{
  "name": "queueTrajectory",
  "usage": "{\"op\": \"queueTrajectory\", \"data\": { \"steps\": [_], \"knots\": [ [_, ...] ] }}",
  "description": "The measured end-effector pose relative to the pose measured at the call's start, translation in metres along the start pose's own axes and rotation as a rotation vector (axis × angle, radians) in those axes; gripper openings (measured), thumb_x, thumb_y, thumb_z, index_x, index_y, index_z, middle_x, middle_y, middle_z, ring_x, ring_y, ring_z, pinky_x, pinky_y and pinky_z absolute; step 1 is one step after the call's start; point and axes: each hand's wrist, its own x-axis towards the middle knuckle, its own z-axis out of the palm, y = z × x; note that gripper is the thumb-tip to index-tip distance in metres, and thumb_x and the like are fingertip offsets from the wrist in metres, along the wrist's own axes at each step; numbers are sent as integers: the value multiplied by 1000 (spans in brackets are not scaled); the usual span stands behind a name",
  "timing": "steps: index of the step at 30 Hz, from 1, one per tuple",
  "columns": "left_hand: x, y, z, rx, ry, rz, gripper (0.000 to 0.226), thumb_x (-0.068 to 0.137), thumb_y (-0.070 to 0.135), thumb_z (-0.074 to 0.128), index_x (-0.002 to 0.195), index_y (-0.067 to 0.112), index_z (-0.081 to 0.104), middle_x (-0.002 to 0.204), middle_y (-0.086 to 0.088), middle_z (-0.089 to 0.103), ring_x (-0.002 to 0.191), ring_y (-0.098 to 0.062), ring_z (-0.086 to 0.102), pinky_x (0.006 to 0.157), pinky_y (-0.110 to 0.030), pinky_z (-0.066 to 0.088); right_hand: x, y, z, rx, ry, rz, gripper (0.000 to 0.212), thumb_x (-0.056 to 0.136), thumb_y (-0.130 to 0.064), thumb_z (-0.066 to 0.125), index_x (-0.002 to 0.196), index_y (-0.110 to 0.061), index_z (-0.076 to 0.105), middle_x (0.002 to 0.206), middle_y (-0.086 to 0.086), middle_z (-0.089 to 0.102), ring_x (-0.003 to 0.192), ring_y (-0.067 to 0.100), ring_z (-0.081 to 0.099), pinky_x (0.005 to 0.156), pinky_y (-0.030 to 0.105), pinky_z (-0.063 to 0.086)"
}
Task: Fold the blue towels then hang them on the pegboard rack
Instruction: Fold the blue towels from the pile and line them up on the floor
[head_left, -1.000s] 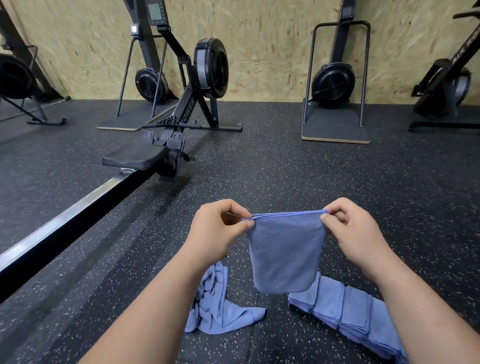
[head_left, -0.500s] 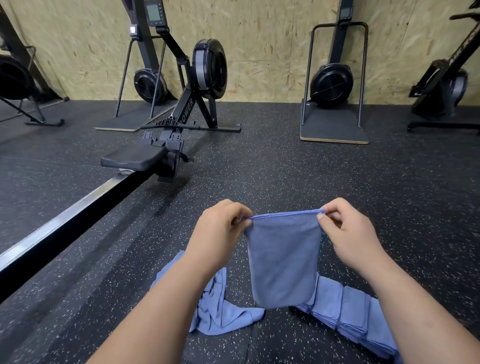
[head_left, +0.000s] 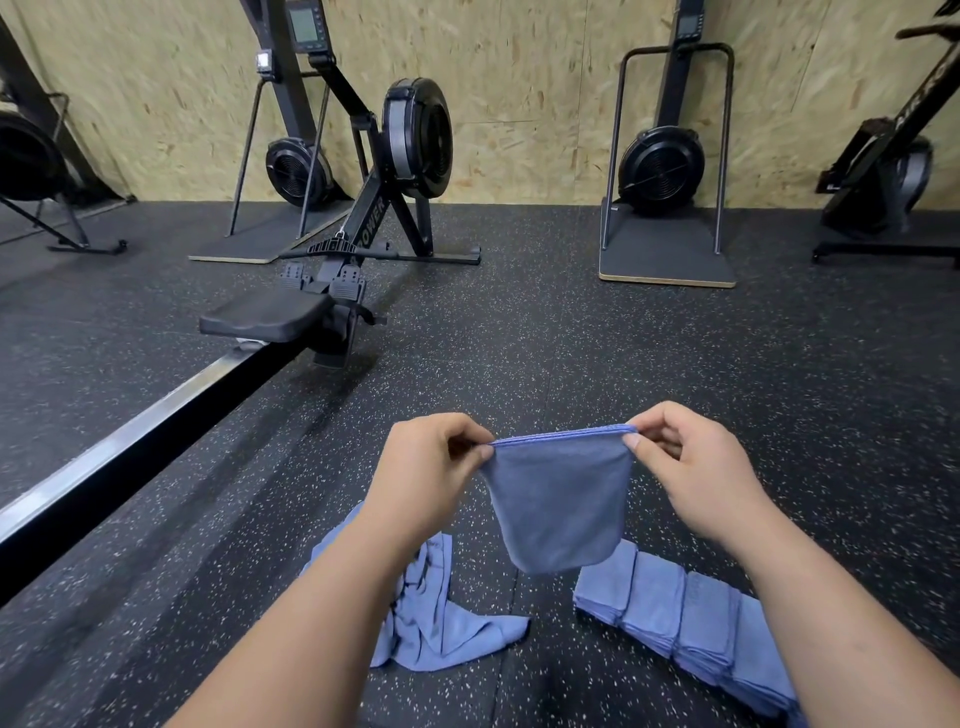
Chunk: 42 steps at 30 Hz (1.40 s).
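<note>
**Mia:** How are the hands holding it?

**Ben:** The left hand (head_left: 431, 467) pinches one top corner of the held towel (head_left: 558, 504) between thumb and fingers. The right hand (head_left: 696, 467) pinches the other top corner the same way.

**Mia:** Which way does the towel go from there?

**Ben:** Its top edge runs side to side between the two hands. The rest hangs straight down, up off the floor (head_left: 571, 338). The top edge looks like a few layers, so I think it is already folded, but I can't be sure how many times.

**Mia:** What is under it?

**Ben:** A row of folded towels (head_left: 691, 613) lies on the floor, down and to the right. It is nearer the right hand. A crumpled towel (head_left: 436, 618) lies down and to the left, nearer the left hand.

**Mia:** Is there a basket or a box?

**Ben:** I see none. The towels lie right on the floor.

**Mia:** And the pegboard rack?

**Ben:** It is not in view. I only see a rowing machine (head_left: 363, 249) farther back. My guess is that folding is the job right now and hanging comes later.
</note>
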Motion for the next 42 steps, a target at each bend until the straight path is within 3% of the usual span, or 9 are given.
{"op": "queueTrajectory", "data": {
  "steps": [6, 15, 17, 22, 25, 32, 36, 39, 42],
  "knots": [
    [-1, 2, -3, -207, -16, -35, 17, 87, 20, 86, 86, 34, 76, 80, 11, 74, 75, -13, 70, 73, -32, 58, 1, 0, -2, 45, 41, 25, 18, 96, -13, 75, 93, -30, 73, 89, -10, 78, 90, 15, 74, 92, 45, 59],
    [-3, 4, 2, 62, 45, 58, 15, 96, 20, 76, 89, 31, 69, 81, 18, 69, 80, -2, 64, 73, -27, 53, 1, -3, 7, 168, 44, 50, 7, 100, -17, 69, 98, -25, 68, 90, -5, 78, 75, 3, 65, 75, 23, 46],
    [-3, 7, 4, 57, 55, 56, 16, 98, 19, 73, 93, 32, 66, 84, 19, 67, 81, 0, 62, 74, -25, 51, 0, -6, 11, 200, 72, 46, 8, 101, -18, 67, 98, -25, 66, 93, -3, 77, 73, 0, 63, 74, 26, 45],
    [-6, 8, 11, 95, -87, 44, 30, 100, 38, 65, 128, 34, 56, 114, 18, 66, 110, -10, 63, 98, -36, 52, -6, -18, 23, 134, 30, -133, 13, 101, -17, 67, 102, -30, 65, 93, -10, 71, 86, 12, 67, 81, 27, 52],
    [-10, 19, 14, 33, -168, 172, 45, 97, 51, 68, 137, 31, 57, 131, 18, 62, 127, -5, 55, 111, -28, 42, -13, -31, 32, 34, -98, -258, 16, 99, -16, 70, 102, -32, 67, 89, -12, 71, 83, 11, 66, 76, 21, 50],
    [-7, 30, 18, -135, -120, 215, 2, 100, 32, 72, 98, 31, 73, 88, 16, 72, 87, -5, 68, 84, -39, 56, -14, -19, 39, 263, -333, -95, 28, 96, -24, 75, 118, -32, 59, 100, 1, 77, 93, 22, 70, 93, 51, 53],
    [-7, 29, 8, -151, 55, 233, 2, 105, 27, 65, 105, 28, 66, 92, 17, 69, 88, -4, 65, 84, -29, 52, -22, 6, 35, 105, -675, 28, 33, 91, -19, 80, 120, -22, 66, 116, -3, 79, 114, 21, 73, 104, 51, 55],
    [-5, 20, -1, -142, 122, 148, 2, 107, 33, 60, 109, 33, 60, 91, 20, 68, 85, 0, 62, 79, -27, 48, -23, 16, 32, -38, -684, 57, 27, 87, -36, 82, 111, -28, 73, 108, -3, 80, 106, 27, 74, 100, 52, 56],
    [-3, 8, -6, -146, 207, 66, 2, 109, 34, 57, 110, 35, 57, 88, 20, 68, 83, -2, 62, 75, -30, 44, -17, 22, 19, -258, -661, 23, 18, 81, -47, 83, 92, -37, 73, 85, -17, 75, 79, 13, 68, 84, 38, 58]
  ]
}}
